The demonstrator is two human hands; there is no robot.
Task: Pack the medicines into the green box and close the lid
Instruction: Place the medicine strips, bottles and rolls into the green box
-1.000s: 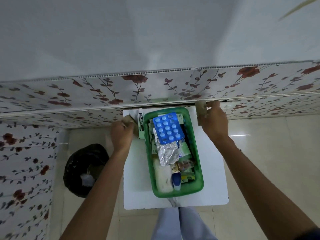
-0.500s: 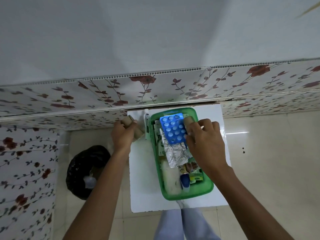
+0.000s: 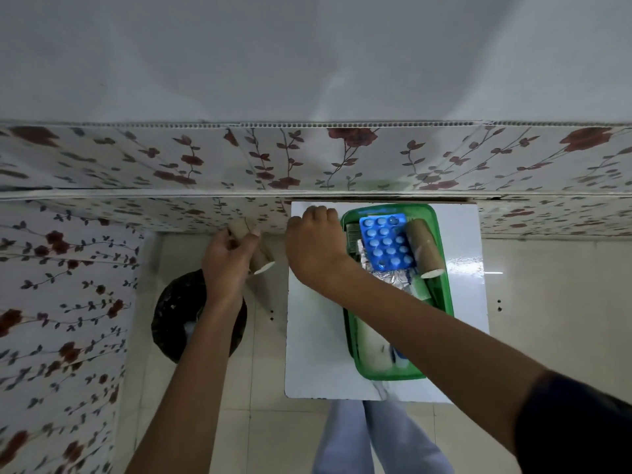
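The green box (image 3: 443, 302) stands open on a small white table (image 3: 314, 354), and I see no lid. In it lie a blue blister pack (image 3: 386, 244), a crumpled foil strip (image 3: 393, 277) and a brown paper-wrapped roll (image 3: 424, 249) along the right wall. My forearm hides other packs. My right hand (image 3: 314, 244) reaches across the box to the tabletop left of it. It is knuckles up with curled fingers, and whatever is under it is hidden. My left hand (image 3: 229, 258) is left of the table, above the floor, closed on two brown rolls (image 3: 261, 263).
A black-lined waste bin (image 3: 178, 313) stands on the tiled floor below my left hand. A flower-patterned wall panel (image 3: 307, 159) runs right behind the table and along the left side. My legs (image 3: 376, 436) are at the table's near edge.
My right hand left its brown roll in the box and moved left across it to the tabletop. My left hand drew away to the left, off the table, still holding its rolls.
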